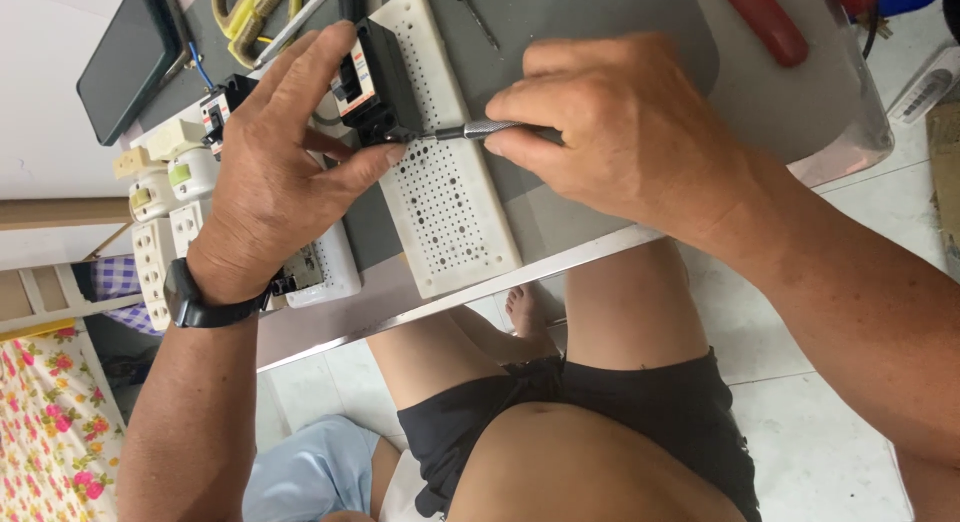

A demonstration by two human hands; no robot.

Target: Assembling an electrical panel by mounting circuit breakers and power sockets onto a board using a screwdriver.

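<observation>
A white perforated board (445,182) lies on the grey table (610,12). At its upper edge the left hand (275,167) pinches a black circuit breaker (375,82); the right hand (620,132), beside it, grips a screwdriver (480,132) touching the breaker. White sockets (160,232) sit left, a red-handled tool (765,22) far right.

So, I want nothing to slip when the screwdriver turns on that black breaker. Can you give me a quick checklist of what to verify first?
1. Left hand grips the black breaker: ok, thumb and fingers clamp it.
2. Breaker rests on the white perforated board: ok.
3. Screwdriver tip reaches the breaker's lower edge: ok.
4. Tip seated in a screw head: cannot tell, too small.
5. Right hand holds the knurled shaft firmly: ok.
6. Left thumb clear of the tip: not ok, it lies right beside it.
</observation>
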